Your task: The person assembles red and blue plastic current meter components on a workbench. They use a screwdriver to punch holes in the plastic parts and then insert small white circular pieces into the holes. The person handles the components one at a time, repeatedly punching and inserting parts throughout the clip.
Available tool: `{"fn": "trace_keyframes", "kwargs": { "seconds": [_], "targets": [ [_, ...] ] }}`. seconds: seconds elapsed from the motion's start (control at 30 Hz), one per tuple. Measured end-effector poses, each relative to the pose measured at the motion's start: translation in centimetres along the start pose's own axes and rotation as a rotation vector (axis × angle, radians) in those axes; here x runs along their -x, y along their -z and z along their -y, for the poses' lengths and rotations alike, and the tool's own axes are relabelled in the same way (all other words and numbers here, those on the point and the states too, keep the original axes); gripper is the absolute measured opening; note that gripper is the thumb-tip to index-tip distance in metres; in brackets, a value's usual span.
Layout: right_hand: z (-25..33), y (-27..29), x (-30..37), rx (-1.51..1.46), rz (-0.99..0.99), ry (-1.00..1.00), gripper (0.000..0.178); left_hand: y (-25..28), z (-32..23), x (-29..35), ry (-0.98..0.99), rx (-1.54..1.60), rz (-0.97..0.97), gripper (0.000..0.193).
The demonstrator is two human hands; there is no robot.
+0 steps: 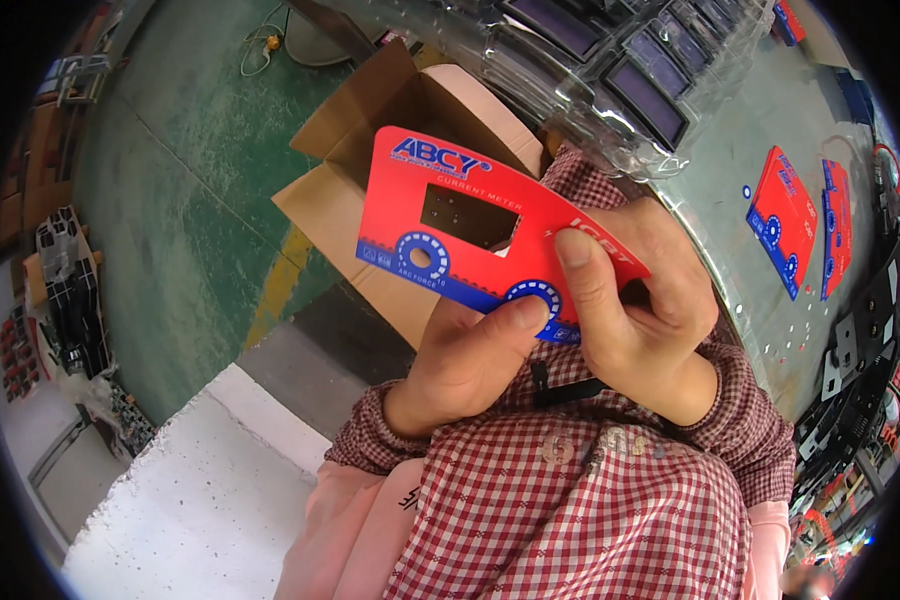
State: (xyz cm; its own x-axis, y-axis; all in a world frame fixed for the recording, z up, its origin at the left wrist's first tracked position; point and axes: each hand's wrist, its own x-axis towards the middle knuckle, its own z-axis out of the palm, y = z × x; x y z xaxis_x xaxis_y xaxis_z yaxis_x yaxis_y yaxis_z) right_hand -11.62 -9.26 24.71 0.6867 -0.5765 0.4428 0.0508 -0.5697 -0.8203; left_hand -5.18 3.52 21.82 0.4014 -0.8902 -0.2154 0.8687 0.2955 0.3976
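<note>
Held up over my lap is a red and blue faceplate label (380, 215), thin and bent along its length. It has a rectangular cut-out window, with a small white bit at the window's lower right corner, and two dial rings on its blue band. My left hand (475, 365) grips the lower edge, thumb on the front by the right dial ring. My right hand (645, 310) pinches the right end between thumb and fingers. The fingers behind the label are partly hidden.
An open cardboard box (355, 135) stands beyond the label. Clear plastic trays (610, 85) lie on the grey table (715, 215). Two more red and blue labels (785, 225) lie at the right, near black metal plates (860, 345). A white foam block (190, 490) is at the lower left.
</note>
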Motion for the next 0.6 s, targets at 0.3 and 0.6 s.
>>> {"fn": "trace_keyframes", "kwargs": {
  "seconds": [0.3, 0.6],
  "targets": [
    [-0.2, 0.3, -0.1, -0.103, -0.071, -0.178, 0.011, 2.8, -0.4, 0.3, -0.113, -0.285, 0.051, 0.028],
    [0.4, 1.0, -0.1, -0.314, -0.076, -0.278, 0.009, 11.0, -0.4, -2.0, -0.398, -1.717, -0.268, 0.023]
  ]
}}
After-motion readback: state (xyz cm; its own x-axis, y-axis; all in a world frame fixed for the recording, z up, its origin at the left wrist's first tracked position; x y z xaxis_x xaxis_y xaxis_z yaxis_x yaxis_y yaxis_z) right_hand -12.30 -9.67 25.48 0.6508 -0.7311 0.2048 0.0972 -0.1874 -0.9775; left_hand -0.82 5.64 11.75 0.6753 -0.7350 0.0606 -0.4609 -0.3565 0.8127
